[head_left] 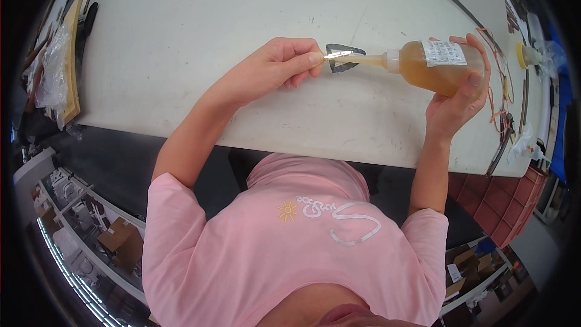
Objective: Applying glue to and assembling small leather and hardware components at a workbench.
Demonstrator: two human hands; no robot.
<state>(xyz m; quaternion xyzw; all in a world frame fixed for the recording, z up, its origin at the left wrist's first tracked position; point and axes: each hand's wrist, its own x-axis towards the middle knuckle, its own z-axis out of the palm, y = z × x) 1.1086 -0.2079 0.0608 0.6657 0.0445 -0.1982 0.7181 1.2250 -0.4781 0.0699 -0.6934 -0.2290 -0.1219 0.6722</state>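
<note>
My left fingers (305, 59) are pinched together on a thin shiny metal piece (338, 54), holding it just above a small dark flat part (345, 59) that lies on the white tabletop (181, 36) toward its middle. The left hand (275, 66) rests over the tabletop with its forearm coming in across the near edge. The tapered nozzle of a squeeze bottle (436, 65) of amber liquid meets the tip of that metal piece; the bottle lies nearly level, nozzle pointing left, and bears a white label. My right hand (457, 94) is wrapped around the bottle's body, thumb below and fingers curled over the far side, clamped on it near the right edge of the tabletop. Beyond it, along the right edge, lie loose orange wires (497, 63) and a small yellow-capped container (525, 54). At the far left corner sits a clear plastic bag (51, 72) beside a brown board (74, 54).
</note>
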